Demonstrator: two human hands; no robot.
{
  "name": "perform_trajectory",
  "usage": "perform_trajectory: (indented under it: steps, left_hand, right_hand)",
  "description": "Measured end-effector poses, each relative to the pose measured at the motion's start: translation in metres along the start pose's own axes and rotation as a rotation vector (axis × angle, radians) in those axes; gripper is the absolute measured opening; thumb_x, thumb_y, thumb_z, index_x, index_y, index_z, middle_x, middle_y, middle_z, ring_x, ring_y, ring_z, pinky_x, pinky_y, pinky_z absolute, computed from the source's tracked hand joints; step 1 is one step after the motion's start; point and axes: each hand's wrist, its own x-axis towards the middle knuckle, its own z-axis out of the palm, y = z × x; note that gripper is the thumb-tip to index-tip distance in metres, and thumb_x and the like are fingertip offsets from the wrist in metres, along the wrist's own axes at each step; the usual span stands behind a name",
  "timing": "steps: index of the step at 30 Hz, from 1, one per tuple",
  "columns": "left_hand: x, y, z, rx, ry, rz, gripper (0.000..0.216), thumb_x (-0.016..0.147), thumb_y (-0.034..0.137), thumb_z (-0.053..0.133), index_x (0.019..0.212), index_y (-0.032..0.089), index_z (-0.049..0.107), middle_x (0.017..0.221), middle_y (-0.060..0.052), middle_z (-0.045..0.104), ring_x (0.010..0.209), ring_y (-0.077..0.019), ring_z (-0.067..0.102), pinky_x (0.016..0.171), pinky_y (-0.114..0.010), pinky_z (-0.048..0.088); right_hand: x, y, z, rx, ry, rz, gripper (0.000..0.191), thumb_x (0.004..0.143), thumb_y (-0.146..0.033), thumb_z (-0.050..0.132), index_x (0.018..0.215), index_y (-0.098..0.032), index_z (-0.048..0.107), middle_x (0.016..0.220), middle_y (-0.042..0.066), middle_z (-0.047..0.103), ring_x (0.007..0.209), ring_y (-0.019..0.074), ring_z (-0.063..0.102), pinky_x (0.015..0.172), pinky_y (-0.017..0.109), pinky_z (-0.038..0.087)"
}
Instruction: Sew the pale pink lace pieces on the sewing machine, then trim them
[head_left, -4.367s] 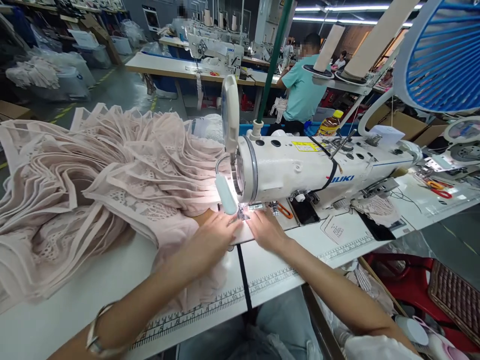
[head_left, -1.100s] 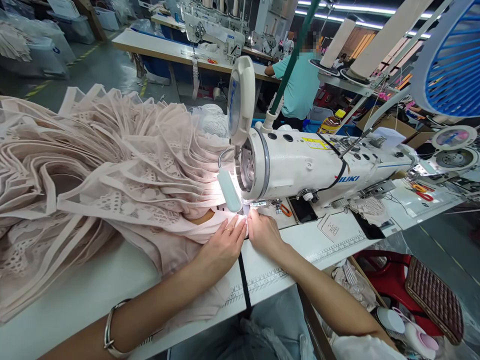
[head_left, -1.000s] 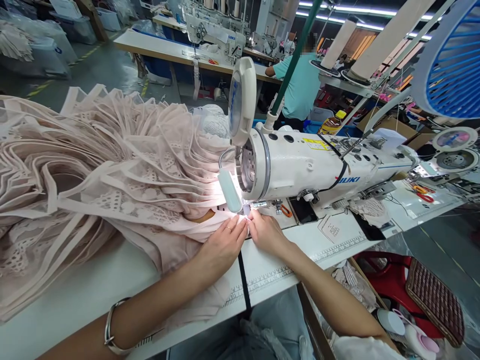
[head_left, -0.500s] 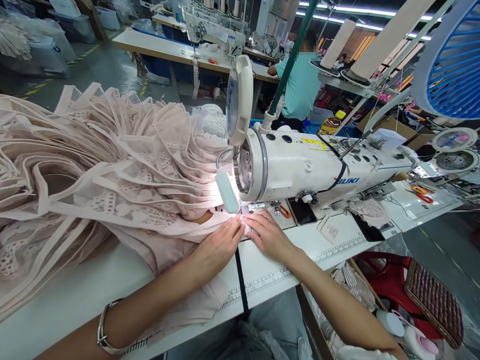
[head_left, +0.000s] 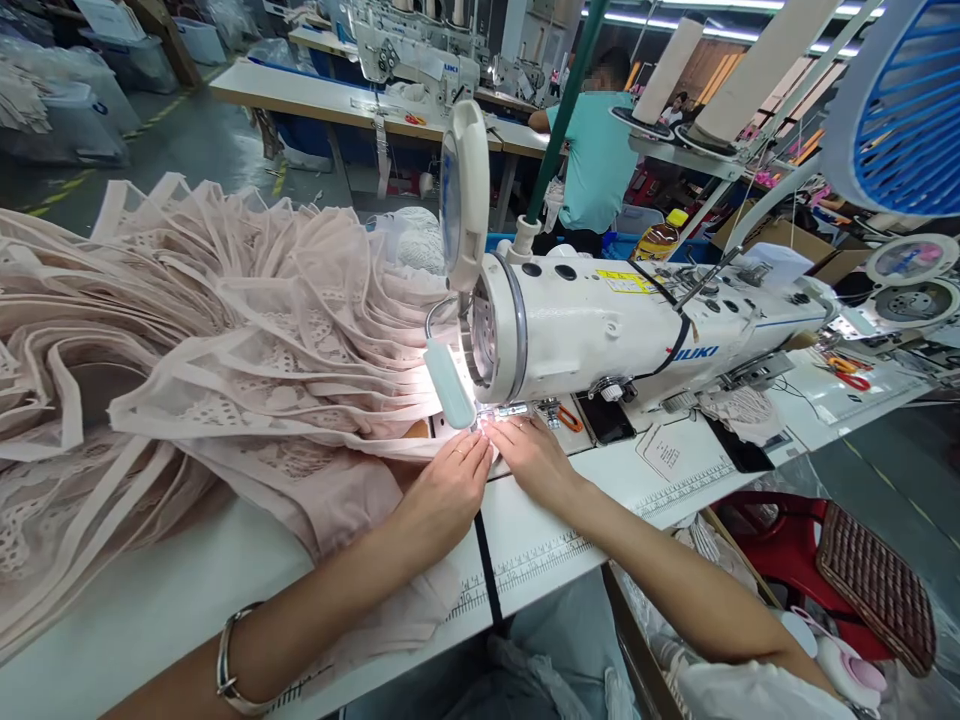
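Note:
A white sewing machine (head_left: 622,325) stands on the white table (head_left: 585,500), with a small lamp lighting its needle area. A big heap of pale pink lace fabric (head_left: 210,330) lies to the left and runs under the needle. My left hand (head_left: 446,490) lies flat on the fabric just in front of the needle, fingers stretched out. My right hand (head_left: 529,460) rests beside it on the right, its fingertips pressing the fabric edge at the presser foot.
Orange-handled scissors (head_left: 570,418) lie behind my right hand. More scissors (head_left: 847,372) lie at the far right. A blue fan (head_left: 900,110) hangs at upper right. A person in a teal shirt (head_left: 596,150) works at another table. A red stool (head_left: 787,520) stands below right.
Both hands have slid a little forward toward the needle with the fabric. The view has shifted slightly.

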Motion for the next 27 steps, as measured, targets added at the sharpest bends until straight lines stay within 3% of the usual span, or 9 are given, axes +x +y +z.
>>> perform_trajectory:
  steps: [4,11,22,27]
  left_hand:
    - [-0.001,0.004,0.003,0.043,0.000,0.004,0.043,0.082,0.000,0.035,0.116,-0.002,0.062,0.122,-0.019,0.065,0.118,-0.0266,0.059,0.107,-0.039,0.039]
    - [0.000,0.002,0.001,0.072,-0.014,0.003,0.042,0.085,0.001,0.034,0.116,-0.001,0.062,0.120,-0.018,0.065,0.116,-0.0262,0.060,0.106,-0.039,0.042]
    - [-0.001,-0.002,0.006,0.045,0.006,-0.019,0.040,0.090,0.002,0.031,0.115,0.001,0.062,0.120,-0.017,0.065,0.116,-0.0239,0.059,0.103,-0.039,0.044]
    - [-0.001,-0.005,0.006,0.034,0.018,-0.025,0.037,0.090,0.003,0.035,0.115,0.000,0.061,0.120,-0.017,0.065,0.115,-0.0253,0.059,0.101,-0.039,0.044]
  right_hand:
    - [-0.001,0.007,0.007,0.055,-0.019,0.049,0.041,0.094,-0.007,0.032,0.125,-0.013,0.058,0.122,0.009,0.062,0.104,0.0198,0.059,0.091,0.034,0.052]
    - [-0.005,0.009,0.014,0.079,0.020,0.081,0.047,0.090,-0.005,0.032,0.128,-0.015,0.056,0.115,0.009,0.064,0.099,0.0205,0.061,0.091,0.037,0.052]
    - [-0.001,0.009,0.014,0.121,-0.063,0.159,0.044,0.092,-0.008,0.034,0.129,-0.019,0.056,0.102,0.009,0.065,0.090,0.0210,0.061,0.095,0.041,0.046]
    - [0.002,0.010,0.012,0.155,-0.090,0.180,0.044,0.092,-0.008,0.035,0.128,-0.020,0.057,0.098,0.008,0.064,0.096,0.0215,0.060,0.101,0.042,0.041]
